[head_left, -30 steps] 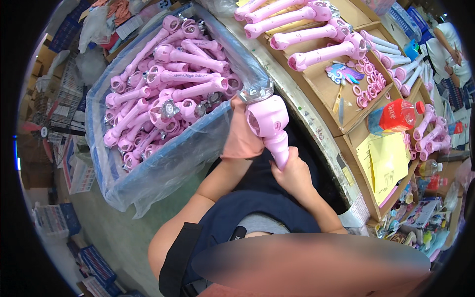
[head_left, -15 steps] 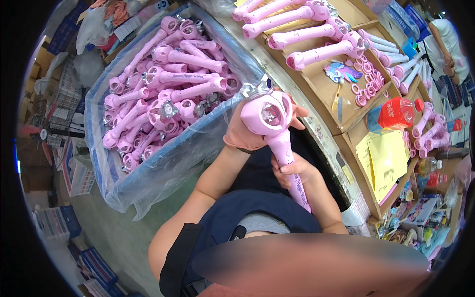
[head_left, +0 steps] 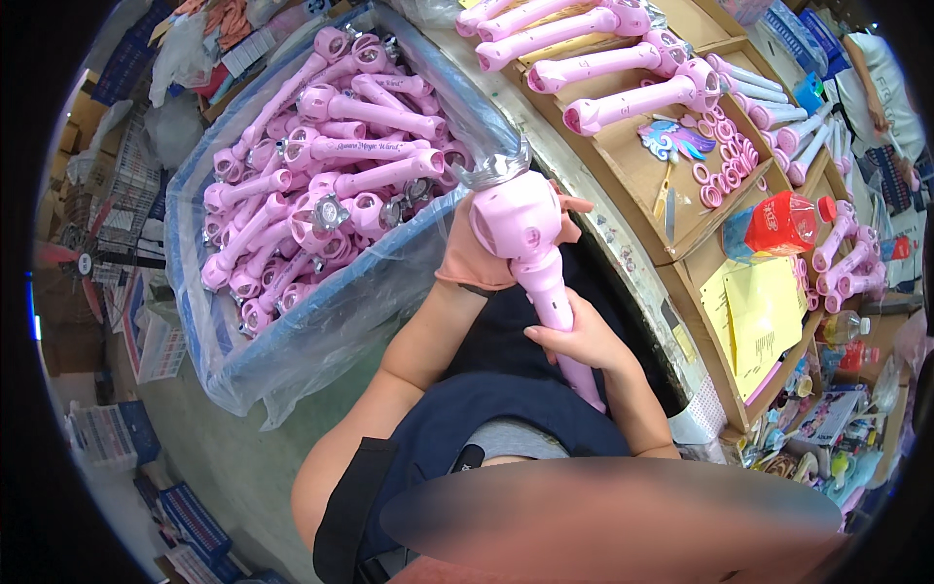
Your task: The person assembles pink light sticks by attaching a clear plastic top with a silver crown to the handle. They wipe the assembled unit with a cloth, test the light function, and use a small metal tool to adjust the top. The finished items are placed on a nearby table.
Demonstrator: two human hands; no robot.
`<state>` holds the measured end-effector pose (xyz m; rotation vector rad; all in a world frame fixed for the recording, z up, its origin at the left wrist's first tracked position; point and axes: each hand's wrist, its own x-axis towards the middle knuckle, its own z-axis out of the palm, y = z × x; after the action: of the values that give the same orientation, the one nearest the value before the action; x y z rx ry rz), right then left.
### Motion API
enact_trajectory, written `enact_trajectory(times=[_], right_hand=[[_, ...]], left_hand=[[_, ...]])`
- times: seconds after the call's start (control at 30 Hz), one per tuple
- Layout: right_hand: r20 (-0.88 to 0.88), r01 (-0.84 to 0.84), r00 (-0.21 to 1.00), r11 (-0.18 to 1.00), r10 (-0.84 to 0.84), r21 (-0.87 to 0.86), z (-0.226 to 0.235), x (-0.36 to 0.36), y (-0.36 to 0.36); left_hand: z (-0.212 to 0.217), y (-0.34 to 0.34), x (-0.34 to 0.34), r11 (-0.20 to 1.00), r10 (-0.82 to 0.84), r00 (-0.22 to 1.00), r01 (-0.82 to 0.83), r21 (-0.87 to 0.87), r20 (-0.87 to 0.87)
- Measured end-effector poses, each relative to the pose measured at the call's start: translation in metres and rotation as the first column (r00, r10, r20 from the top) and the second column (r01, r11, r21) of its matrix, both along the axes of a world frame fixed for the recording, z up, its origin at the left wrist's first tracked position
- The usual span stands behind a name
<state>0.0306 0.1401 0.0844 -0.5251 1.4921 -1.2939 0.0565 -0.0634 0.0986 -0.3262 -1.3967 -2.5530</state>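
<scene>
A pink toy wand (head_left: 511, 219) with a silver crown on its round head is held upright before my body, tilted a little to the left at the top. My left hand (head_left: 469, 261) cups the wand's head from behind, with its fingertips showing at the right side. Lower down, my right hand (head_left: 587, 336) is closed round the handle, thumb across the front. To the left, a blue crate (head_left: 326, 321) lined with clear plastic holds a heap of pink wands (head_left: 375, 175) with silver parts.
Pink wand bodies (head_left: 637, 95) lie across a cardboard tray (head_left: 647, 209) on the bench at right. Near them are pink rings (head_left: 730, 161), a winged ornament (head_left: 673, 141), a knife (head_left: 668, 209), a red-labelled bottle (head_left: 778, 226) and yellow papers (head_left: 754, 316). Another person (head_left: 880, 88) stands at far right.
The wand has turned about its long axis: the clear window and handle lettering have swung out of sight, and a plain pink side faces me. Both hands still hold it.
</scene>
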Motion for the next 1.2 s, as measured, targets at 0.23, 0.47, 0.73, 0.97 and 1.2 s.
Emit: enact_trajectory(times=[0.23,0.47,0.73,0.97,1.2], right_hand=[[0.675,0.057,0.721,0.957,0.157,-0.283,-0.018,-0.005,0.007],[0.286,0.223,0.948,0.928,-0.136,-0.300,-0.002,-0.023,-0.025],[-0.576,0.366,0.671,0.884,-0.467,-0.291,0.056,-0.036,-0.029],[-0.317,0.447,0.678,0.715,-0.663,-0.538,0.048,-0.065,-0.061],[-0.363,0.505,0.684,0.770,-0.633,-0.391,0.050,-0.062,-0.050]], left_hand=[[0.008,0.000,-0.007,0.911,0.059,0.993,-0.011,-0.413,0.104],[0.018,0.042,-0.009,0.985,0.103,0.965,-0.132,0.108,0.242],[0.028,0.001,0.002,0.986,0.073,0.929,-0.121,0.111,0.363],[0.000,0.018,-0.006,0.963,0.095,0.942,-0.169,0.211,0.323],[-0.023,-0.005,-0.012,0.975,-0.180,0.963,0.201,-0.091,0.202]])
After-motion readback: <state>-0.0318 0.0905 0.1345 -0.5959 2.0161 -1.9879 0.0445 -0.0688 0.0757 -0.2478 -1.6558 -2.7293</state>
